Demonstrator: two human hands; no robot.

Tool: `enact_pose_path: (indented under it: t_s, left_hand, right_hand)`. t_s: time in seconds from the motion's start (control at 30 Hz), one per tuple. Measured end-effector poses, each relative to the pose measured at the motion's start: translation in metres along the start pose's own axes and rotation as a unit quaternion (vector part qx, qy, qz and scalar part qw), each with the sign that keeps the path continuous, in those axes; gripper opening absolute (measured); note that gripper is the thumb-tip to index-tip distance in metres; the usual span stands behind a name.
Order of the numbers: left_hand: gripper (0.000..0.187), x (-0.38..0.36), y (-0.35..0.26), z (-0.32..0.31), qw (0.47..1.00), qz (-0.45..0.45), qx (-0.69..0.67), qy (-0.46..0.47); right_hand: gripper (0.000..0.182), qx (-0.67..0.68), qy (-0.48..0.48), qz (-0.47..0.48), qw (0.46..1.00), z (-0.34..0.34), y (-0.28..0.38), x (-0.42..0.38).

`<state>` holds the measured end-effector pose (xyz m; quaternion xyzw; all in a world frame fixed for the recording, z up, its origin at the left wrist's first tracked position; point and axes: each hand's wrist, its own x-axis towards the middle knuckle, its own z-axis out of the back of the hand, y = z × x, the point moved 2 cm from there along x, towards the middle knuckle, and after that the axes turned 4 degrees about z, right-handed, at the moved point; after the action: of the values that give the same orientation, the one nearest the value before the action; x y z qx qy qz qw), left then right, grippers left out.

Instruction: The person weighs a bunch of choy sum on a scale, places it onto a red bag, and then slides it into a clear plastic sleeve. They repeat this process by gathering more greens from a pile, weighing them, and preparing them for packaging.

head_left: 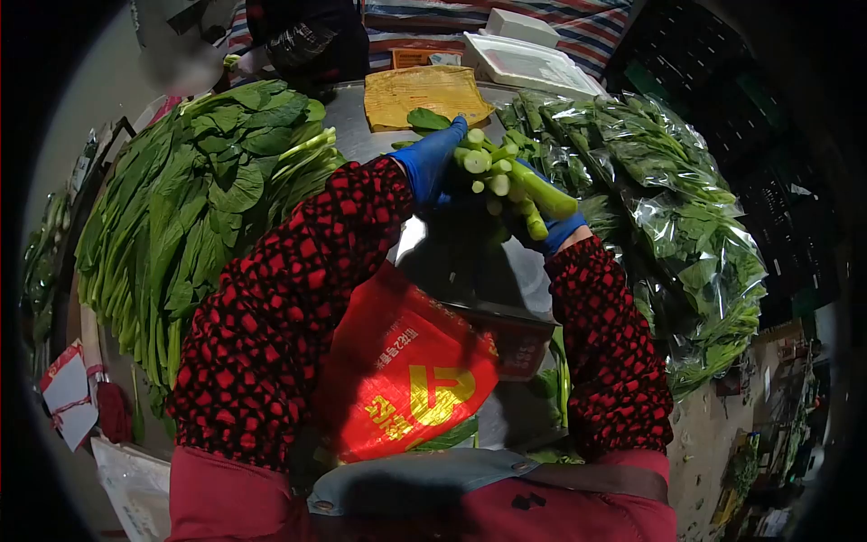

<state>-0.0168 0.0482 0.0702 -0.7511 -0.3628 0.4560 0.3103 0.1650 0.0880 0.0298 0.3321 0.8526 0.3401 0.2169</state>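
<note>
A bunch of leafy green stalks (501,172), cut ends toward me, is held up over the metal table. My left hand (432,163), in a blue glove, is closed around its left side, thumb on top. My right hand (564,233), also gloved in blue, grips it from the right and below; most of its fingers are hidden behind the stalks. Beneath the bunch lies a dark, shadowed flat surface (461,262) that I cannot identify. Nearer me is a red plastic bag (406,361) with yellow print.
A large heap of loose leafy greens (208,199) lies left. Greens in clear plastic bags (668,208) are piled right. Behind are a yellow sheet (420,95) and a white foam box (533,63). A person's dark sleeve (312,45) shows at the far left. Black crates (722,108) stand right.
</note>
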Motion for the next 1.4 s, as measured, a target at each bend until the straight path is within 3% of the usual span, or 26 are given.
enact_pose_path:
  t_s: [0.13, 0.2, 0.23, 0.33, 0.37, 0.4, 0.43, 0.47, 0.5, 0.67, 0.73, 0.87, 0.9, 0.97, 1.07, 1.17, 1.3, 1.33, 1.4]
  left_hand:
    - [0.052, 0.008, 0.003, 0.011, 1.0, 0.003, 0.01, 0.015]
    - [0.043, 0.015, 0.006, 0.017, 0.998, -0.047, 0.012, 0.034]
    - [0.036, 0.002, 0.003, 0.012, 0.996, -0.006, -0.066, 0.051]
    - [0.04, -0.015, 0.002, 0.008, 0.99, -0.022, -0.12, 0.072]
    - [0.035, -0.02, 0.002, 0.01, 0.979, -0.002, -0.141, 0.149]
    - [0.035, -0.02, 0.006, 0.012, 0.981, 0.002, -0.13, 0.144]
    - [0.031, -0.025, 0.004, 0.011, 0.974, -0.181, 0.062, 0.118]
    - [0.032, -0.031, 0.003, 0.011, 0.913, -0.298, 0.262, 0.09]
    - [0.037, -0.037, 0.001, 0.011, 0.804, -0.41, 0.431, 0.016]
    - [0.034, -0.039, -0.002, 0.014, 0.824, -0.359, 0.438, -0.006]
    - [0.033, -0.038, -0.005, 0.016, 0.748, -0.363, 0.548, -0.095]
    - [0.026, -0.037, -0.006, 0.012, 0.767, -0.377, 0.514, -0.07]
    - [0.024, -0.025, -0.004, 0.017, 0.935, -0.279, 0.219, 0.031]
    - [0.026, -0.018, 0.0, 0.017, 0.976, -0.142, -0.108, 0.126]
    - [0.035, -0.023, 0.004, 0.012, 0.985, -0.158, 0.028, 0.062]
    - [0.035, -0.028, 0.008, 0.005, 0.982, -0.181, 0.025, 0.053]
    - [0.021, -0.03, 0.032, 0.004, 0.992, -0.015, -0.104, 0.064]
    - [0.032, -0.032, 0.039, 0.004, 0.992, -0.014, -0.102, 0.074]
    - [0.032, -0.022, 0.06, 0.025, 0.989, 0.035, -0.1, 0.104]
  right_hand:
    - [0.029, 0.068, -0.026, -0.039, 0.997, -0.01, -0.001, -0.004]
    - [0.031, 0.027, -0.036, -0.021, 0.999, -0.036, 0.001, -0.017]
    - [0.032, 0.039, -0.017, -0.027, 0.999, -0.044, 0.002, -0.022]
    - [0.032, -0.001, -0.03, -0.056, 0.998, -0.043, 0.0, -0.011]
    - [0.034, -0.046, -0.039, -0.035, 0.998, -0.044, 0.0, -0.003]
    - [0.034, -0.036, -0.034, -0.027, 0.998, -0.046, -0.001, 0.001]
    - [0.034, -0.038, -0.062, -0.035, 0.997, -0.05, -0.001, 0.003]
    - [0.034, -0.039, -0.092, -0.044, 0.994, -0.053, -0.001, 0.006]
    - [0.033, -0.036, -0.048, -0.074, 0.995, -0.045, -0.002, 0.013]
    - [0.031, -0.09, -0.133, -0.015, 0.987, -0.066, -0.001, 0.009]
    - [0.032, -0.062, -0.087, -0.029, 0.994, -0.058, 0.0, 0.023]
    - [0.032, -0.047, -0.059, -0.031, 0.997, -0.06, 0.003, 0.017]
    - [0.032, -0.048, -0.059, -0.033, 0.997, -0.06, 0.003, 0.014]
    - [0.033, -0.037, -0.057, -0.03, 0.997, -0.057, 0.002, 0.009]
    - [0.035, -0.031, -0.042, -0.041, 0.998, -0.055, -0.004, -0.001]
    - [0.035, -0.069, -0.068, -0.04, 0.994, -0.055, -0.004, -0.017]
    - [0.033, -0.074, -0.12, -0.058, 0.988, -0.052, -0.018, -0.034]
    - [0.031, -0.085, -0.122, -0.053, 0.987, -0.038, -0.026, -0.03]
    - [0.029, -0.105, -0.12, -0.025, 0.987, -0.001, -0.049, -0.017]
